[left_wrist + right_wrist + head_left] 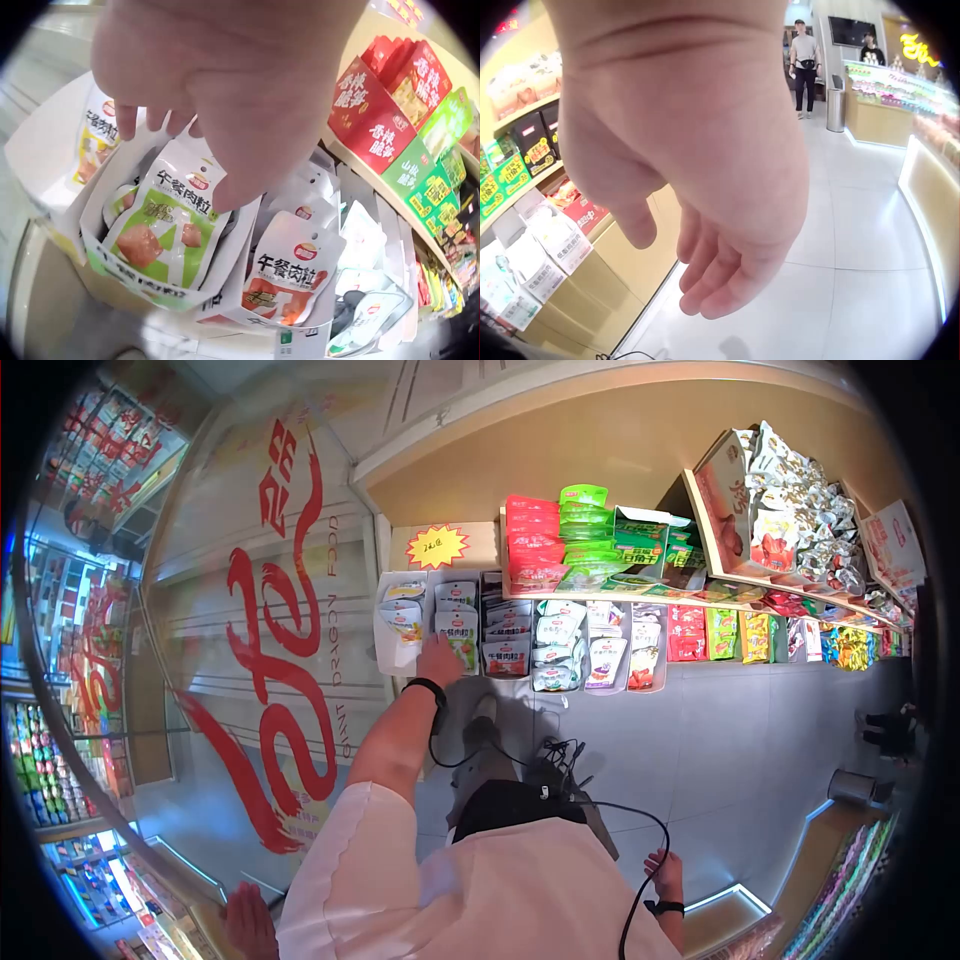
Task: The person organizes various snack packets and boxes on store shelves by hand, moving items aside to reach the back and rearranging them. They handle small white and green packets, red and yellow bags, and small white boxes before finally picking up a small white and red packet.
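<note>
My left hand (440, 658) is over a box of snack pouches at the left end of the low row. In the left wrist view, the thumb of this hand (225, 97) lies at the upper right edge of a green-and-white pouch (169, 217), its other fingertips pointing down beyond the pouch's top. Whether they press on it cannot be told. The pouch leans in a white box (94, 217); an orange-and-white pouch (289, 270) stands in the box to its right. My right hand (665, 870) hangs at my side; its fingers (720, 277) curl loosely around nothing.
Red packs (535, 545) and green packs (588, 540) fill the raised shelf. A glass panel with red lettering (290, 640) stands left. Black cable (640, 815) crosses my body. Another person's hand (248, 920) shows at lower left. A person (805, 64) stands in the aisle near a bin (835, 110).
</note>
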A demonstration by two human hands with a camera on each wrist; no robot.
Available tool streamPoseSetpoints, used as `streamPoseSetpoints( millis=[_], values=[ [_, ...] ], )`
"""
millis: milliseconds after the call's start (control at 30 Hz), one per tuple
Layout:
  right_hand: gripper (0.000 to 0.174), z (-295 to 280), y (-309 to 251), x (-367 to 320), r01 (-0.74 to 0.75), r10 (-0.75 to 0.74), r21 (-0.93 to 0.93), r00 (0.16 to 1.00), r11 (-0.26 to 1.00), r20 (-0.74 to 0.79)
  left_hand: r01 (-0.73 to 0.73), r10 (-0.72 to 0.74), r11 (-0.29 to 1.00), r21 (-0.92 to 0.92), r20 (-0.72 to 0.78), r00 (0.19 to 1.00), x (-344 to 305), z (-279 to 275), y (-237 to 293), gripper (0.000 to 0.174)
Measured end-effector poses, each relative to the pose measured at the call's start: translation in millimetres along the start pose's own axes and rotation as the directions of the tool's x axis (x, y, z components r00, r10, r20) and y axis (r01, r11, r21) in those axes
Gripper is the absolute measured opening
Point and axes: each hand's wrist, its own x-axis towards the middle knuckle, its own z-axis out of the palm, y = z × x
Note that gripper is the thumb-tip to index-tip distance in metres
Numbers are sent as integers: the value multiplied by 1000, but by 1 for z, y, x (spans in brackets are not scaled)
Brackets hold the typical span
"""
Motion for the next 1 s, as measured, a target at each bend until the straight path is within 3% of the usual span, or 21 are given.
streamPoseSetpoints(
  millis=[33,100,233,433,500,633,700,733,800,833,900,1000],
  values=[
    [34,5,1,-10,-27,27,43,999,999,-20,-3,3,1000,-7,17,1000,15,-1,2,68],
    [37,17,2,-36,-57,58,7,997,998,-42,-117,137,979,168,-114,984,35,3,2,92],
    [38,46,-2,-66,1,-2,-26,999,1000,-40,-177,212,948,265,-107,971,61,-9,8,105],
    [39,61,7,-79,-8,8,-25,1000,1000,-17,-142,153,931,337,-5,988,67,-12,17,90],
    [41,61,13,-77,-39,39,1,998,999,-57,-78,52,952,295,93,994,68,-19,23,83],
    [41,54,19,-72,-49,48,-20,998,999,-44,-82,48,943,323,113,992,65,-21,24,76],
    [40,48,18,-70,-42,41,-21,998,999,-50,-115,154,933,340,-88,984,71,4,12,70],
    [39,46,15,-68,-34,32,-23,998,999,-61,-115,154,934,337,-91,984,75,8,8,70],
    [38,43,11,-66,-29,27,-23,997,999,-77,-174,202,911,375,-35,979,78,8,9,99],
    [39,41,9,-66,-4,2,-23,998,1000,-70,-180,205,910,373,-27,978,73,7,13,99],
    [39,37,8,-70,21,-23,-26,998,999,-62,-90,138,957,277,-160,977,61,-3,22,62],
    [41,40,2,-70,-32,32,-1,995,999,-97,-188,219,971,151,-233,947,52,0,34,60]
  ],
)
